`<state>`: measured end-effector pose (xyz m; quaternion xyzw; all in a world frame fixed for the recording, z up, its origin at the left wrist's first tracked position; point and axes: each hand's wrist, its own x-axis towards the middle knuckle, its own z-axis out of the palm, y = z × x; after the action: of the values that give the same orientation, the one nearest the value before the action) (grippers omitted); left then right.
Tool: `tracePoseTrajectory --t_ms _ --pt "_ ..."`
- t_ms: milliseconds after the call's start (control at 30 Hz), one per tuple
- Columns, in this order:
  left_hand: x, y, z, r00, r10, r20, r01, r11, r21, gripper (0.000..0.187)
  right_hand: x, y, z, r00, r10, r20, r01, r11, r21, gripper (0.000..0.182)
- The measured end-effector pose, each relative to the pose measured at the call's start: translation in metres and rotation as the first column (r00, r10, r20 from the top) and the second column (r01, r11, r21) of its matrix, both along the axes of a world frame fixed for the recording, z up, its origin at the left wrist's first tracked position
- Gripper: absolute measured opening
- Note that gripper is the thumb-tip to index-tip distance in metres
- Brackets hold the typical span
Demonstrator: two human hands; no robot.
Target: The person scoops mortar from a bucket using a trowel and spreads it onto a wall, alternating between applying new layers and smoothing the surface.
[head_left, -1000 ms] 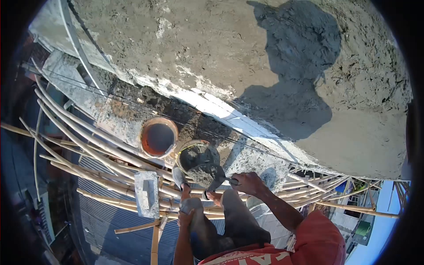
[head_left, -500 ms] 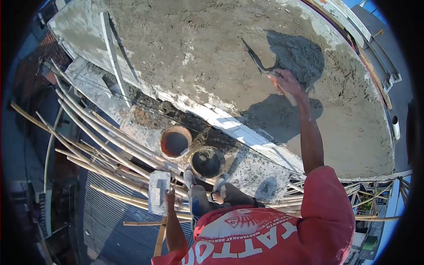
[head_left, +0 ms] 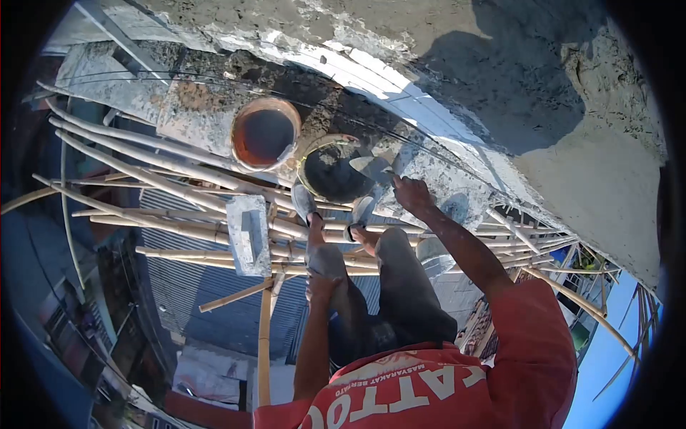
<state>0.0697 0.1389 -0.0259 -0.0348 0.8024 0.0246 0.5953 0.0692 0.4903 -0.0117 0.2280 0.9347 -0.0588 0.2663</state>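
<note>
I saw the right hand [head_left: 412, 194] with its grip clamped on the handle of the trowel [head_left: 369, 169], leaving the blade free by the three o'clock edge of the dark bucket [head_left: 332, 196], set close to the feet [head_left: 362, 212], presumably for easy reach. The left hand [head_left: 321, 287] rested on the bent knee [head_left: 329, 260], likely for balance; how tightly it held, I couldn't tell. At the bucket's ten o'clock sat the orange bucket [head_left: 244, 151]; at eight, the float [head_left: 248, 234] lay on bamboo poles [head_left: 182, 257], apparently serving as a makeshift shelf.

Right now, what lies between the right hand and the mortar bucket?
The trowel, held by the right hand; in the head view, its blade overlaps the mortar bucket.
</note>
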Motion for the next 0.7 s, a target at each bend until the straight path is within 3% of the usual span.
tracePoseTrajectory --t_ms 33,67,133,167,233,267,333,367,467,533,567,633,700 --pt "-0.004 0.013 0.004 1.000 0.028 -0.003 -0.028 0.997 -0.074 0.109 0.006 -0.008 -0.047 0.977 0.209 -0.027 -0.205 0.972 0.111 0.019" --pt "-0.005 0.021 0.016 0.998 0.061 -0.007 -0.062 0.986 -0.155 0.109 0.016 -0.011 -0.113 0.954 0.300 -0.012 -0.290 0.930 0.227 0.017" --pt "0.009 0.025 0.011 0.992 0.015 -0.127 -0.046 0.967 -0.250 0.104 0.002 -0.023 -0.195 0.981 0.187 -0.043 -0.161 0.925 0.344 0.018" --pt "0.010 0.033 0.000 0.992 0.006 -0.127 -0.041 0.961 -0.272 0.104 -0.017 -0.030 -0.231 0.982 0.180 -0.047 -0.156 0.933 0.323 0.018" --pt "0.025 0.027 0.008 0.976 -0.076 -0.202 0.015 0.957 -0.289 0.101 -0.019 -0.066 -0.276 0.979 -0.205 -0.011 0.205 0.978 -0.038 0.019" --pt "0.026 0.029 0.004 0.978 -0.078 -0.191 0.015 0.951 -0.309 0.101 -0.011 -0.068 -0.317 0.979 -0.203 0.003 0.203 0.978 -0.057 0.019" --pt "0.025 0.028 0.010 0.978 -0.027 -0.206 -0.034 0.957 -0.288 0.102 0.031 -0.089 -0.391 0.907 -0.407 -0.109 0.304 0.812 -0.499 0.023" --pt "0.024 0.027 0.011 0.976 -0.019 -0.215 -0.039 0.964 -0.263 0.102 -0.014 -0.066 -0.282 0.972 -0.213 0.102 0.236 0.858 -0.455 0.031" --pt "0.011 0.028 0.013 0.985 0.036 -0.170 -0.079 0.964 -0.253 0.102 0.019 -0.041 -0.253 0.965 -0.255 -0.059 0.183 0.820 -0.542 0.034" --pt "0.007 0.029 0.010 0.977 -0.004 -0.214 -0.048 0.970 -0.236 0.101 0.025 -0.027 -0.218 0.946 -0.294 0.135 0.319 0.778 -0.541 0.030" --pt "0.009 0.027 0.012 0.970 -0.051 -0.239 -0.007 0.972 -0.235 0.101 0.024 -0.021 -0.208 0.949 -0.289 0.130 0.312 0.780 -0.542 0.030" --pt "0.007 0.025 0.011 0.973 -0.049 -0.225 -0.007 0.971 -0.239 0.101 0.022 -0.018 -0.185 0.964 -0.243 0.107 0.266 0.890 -0.370 0.026" --pt "0.004 0.024 0.008 0.974 -0.039 -0.225 -0.009 0.978 -0.208 0.101 0.024 -0.019 -0.160 0.963 -0.265 0.049 0.264 0.895 -0.359 0.026"
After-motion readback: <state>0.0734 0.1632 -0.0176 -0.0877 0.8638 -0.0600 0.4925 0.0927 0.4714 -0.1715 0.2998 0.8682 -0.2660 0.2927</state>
